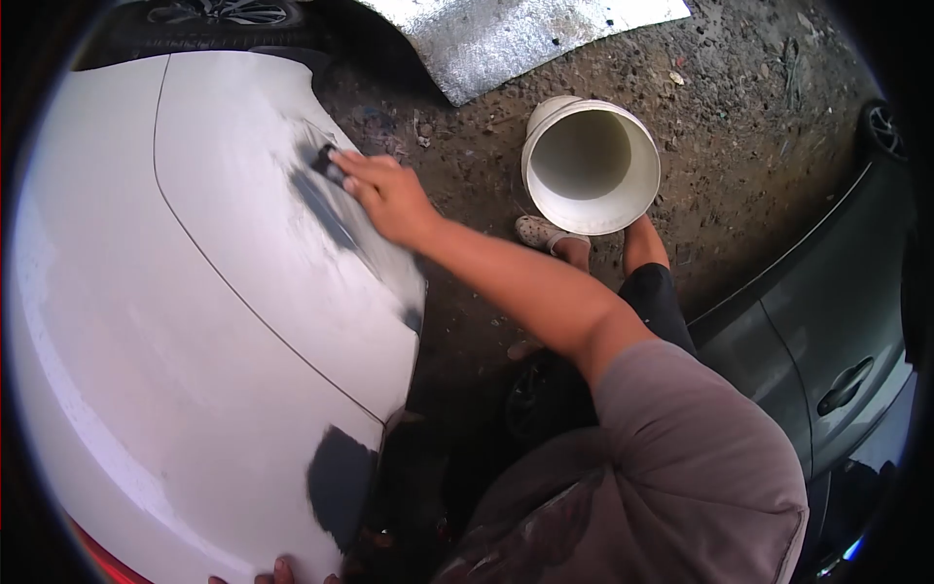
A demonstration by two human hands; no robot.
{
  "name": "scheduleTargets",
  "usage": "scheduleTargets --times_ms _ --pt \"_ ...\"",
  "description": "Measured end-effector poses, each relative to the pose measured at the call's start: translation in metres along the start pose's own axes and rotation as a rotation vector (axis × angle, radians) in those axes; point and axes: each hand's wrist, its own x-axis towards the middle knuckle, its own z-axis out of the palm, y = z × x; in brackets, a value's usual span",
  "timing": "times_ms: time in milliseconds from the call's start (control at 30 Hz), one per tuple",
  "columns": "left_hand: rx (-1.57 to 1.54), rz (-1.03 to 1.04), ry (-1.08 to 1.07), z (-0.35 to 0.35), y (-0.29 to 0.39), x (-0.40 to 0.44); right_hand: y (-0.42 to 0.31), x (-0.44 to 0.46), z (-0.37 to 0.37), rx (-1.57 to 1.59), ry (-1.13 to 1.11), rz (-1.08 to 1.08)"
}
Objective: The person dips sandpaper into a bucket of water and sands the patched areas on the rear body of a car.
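Observation:
My right hand (387, 195) is closed on a small dark block (329, 164), pressed to the white car panel (243, 243) near its edge. Just below the block lies a long grey patch (326, 211) with smeared, wet-looking streaks around it. At the bottom edge of the view, only the fingertips of my left hand (280, 572) show. They are spread on the white body, left of and below a second, dark grey patch (341, 482); the rest of that hand is out of frame.
A white bucket (537, 122) with cloudy liquid stands on the wet, stony ground (730, 127), near a foot in a clog (535, 232). Silvery sheeting (525, 44) lies at the top. A dark car (778, 321) is on the right, and a wheel (219, 12) shows top left.

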Motion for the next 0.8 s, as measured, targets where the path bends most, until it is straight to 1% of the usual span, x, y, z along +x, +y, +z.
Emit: scheduleTargets --times_ms 33,100,133,167,233,333,367,433,500,533,600,633,667,700,767,800 --pt "-0.025 0.003 0.048 0.003 0.001 0.001 0.009 0.027 0.006 -0.004 0.011 0.055" --pt "0.002 0.040 0.030 0.000 -0.002 0.002 0.001 0.013 -0.002 -0.022 -0.002 0.070" --pt "0.023 0.061 0.011 0.000 -0.003 0.003 -0.007 0.001 -0.008 -0.047 -0.031 0.080" --pt "0.014 0.054 0.016 0.003 -0.003 0.004 -0.020 -0.032 -0.021 -0.018 -0.094 0.056" --pt "-0.006 0.084 0.038 0.002 -0.007 0.002 -0.052 -0.103 -0.047 -0.016 -0.115 -0.108" --pt "-0.013 0.089 0.049 0.003 -0.008 0.002 -0.063 -0.121 -0.046 0.007 -0.132 -0.044" --pt "-0.014 0.084 0.056 0.004 -0.007 0.003 -0.049 -0.095 -0.034 -0.004 -0.061 -0.122" --pt "-0.001 0.077 0.059 0.003 -0.003 0.003 -0.027 -0.015 -0.008 -0.007 -0.029 0.019" --pt "0.006 0.066 0.054 0.002 -0.001 0.003 -0.001 0.045 0.010 -0.008 -0.008 0.052" --pt "0.009 0.054 0.045 0.002 -0.002 0.004 -0.006 0.035 0.006 -0.009 0.002 0.055" --pt "-0.009 0.069 0.086 0.007 -0.008 0.002 -0.031 -0.005 -0.013 -0.017 -0.075 0.032" --pt "-0.014 0.079 0.116 0.011 -0.009 0.000 -0.044 -0.039 -0.027 0.003 -0.085 -0.061" --pt "-0.011 0.077 0.097 0.009 -0.008 -0.001 -0.056 -0.077 -0.037 0.038 -0.094 -0.132" --pt "-0.026 0.056 0.055 0.003 -0.006 0.000 -0.062 -0.099 -0.041 0.052 -0.099 -0.110" --pt "-0.042 0.027 0.044 0.001 -0.004 0.001 -0.065 -0.108 -0.046 0.044 -0.136 -0.113" --pt "-0.041 0.023 0.031 0.000 -0.005 0.001 -0.057 -0.089 -0.037 0.042 -0.104 -0.094"
